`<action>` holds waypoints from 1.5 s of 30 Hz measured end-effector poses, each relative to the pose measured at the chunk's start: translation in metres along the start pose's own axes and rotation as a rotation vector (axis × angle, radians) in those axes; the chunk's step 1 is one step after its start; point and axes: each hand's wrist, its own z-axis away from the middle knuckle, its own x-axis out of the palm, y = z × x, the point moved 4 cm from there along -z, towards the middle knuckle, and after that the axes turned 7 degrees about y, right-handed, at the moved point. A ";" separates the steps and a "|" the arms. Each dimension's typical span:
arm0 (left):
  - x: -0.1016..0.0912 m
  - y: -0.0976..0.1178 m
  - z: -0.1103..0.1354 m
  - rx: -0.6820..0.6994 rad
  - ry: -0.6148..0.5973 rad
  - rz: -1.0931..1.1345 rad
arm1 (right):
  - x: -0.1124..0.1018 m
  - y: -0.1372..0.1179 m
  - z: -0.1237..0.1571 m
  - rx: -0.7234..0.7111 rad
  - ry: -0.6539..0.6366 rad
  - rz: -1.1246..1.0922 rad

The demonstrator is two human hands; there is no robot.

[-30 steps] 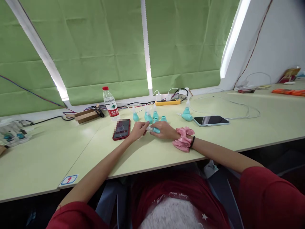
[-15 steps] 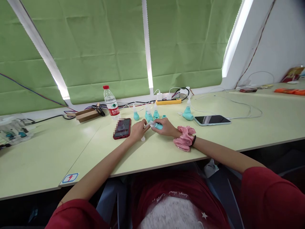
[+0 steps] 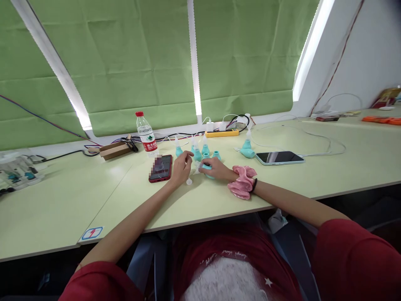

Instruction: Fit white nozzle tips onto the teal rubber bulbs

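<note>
Spanning the background, green blinds [image 3: 125, 62] are hung behind a pale table [image 3: 62, 200]. Toward the table's back, left of centre, a red-capped water bottle [image 3: 147, 136] is stood upright. The left hand [image 3: 181, 167] is bent at the knuckles above the tabletop; whether anything is gripped by it cannot be told. The right hand [image 3: 219, 169] is closed narrowly around a teal bulb [image 3: 207, 167], which is partly hidden and is held just in front of the standing bulbs [image 3: 205, 149]. Well to the right a pale-cased phone [image 3: 280, 158] is laid flat, while a red-cased phone [image 3: 161, 168] is placed just left of the left hand. On the right wrist a pink scrunchie [image 3: 242, 182] is worn. Of the standing bulbs, some are topped with clear tips and two are left open-mouthed. At the held bulb's left end a clear nozzle [image 3: 197, 165] is seen, blurred; beside the left hand a small clear disc [image 3: 189, 182] is laid
</note>
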 end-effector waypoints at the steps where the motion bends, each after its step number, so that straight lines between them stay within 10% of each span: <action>1: -0.002 0.003 0.000 -0.036 0.031 0.071 | -0.001 0.000 -0.001 0.022 0.019 -0.029; 16: 0.026 -0.008 0.006 -0.392 -0.383 0.662 | 0.001 0.013 -0.004 0.223 0.034 -0.469; 30: 0.024 0.005 0.009 -0.442 -0.485 0.795 | 0.005 0.013 -0.003 0.212 0.024 -0.484; 38: 0.026 0.003 0.008 -0.413 -0.421 0.694 | 0.003 0.013 -0.003 0.194 0.085 -0.421; 45: 0.014 -0.004 0.004 -0.311 -0.112 0.469 | -0.003 0.010 -0.002 0.181 0.164 -0.251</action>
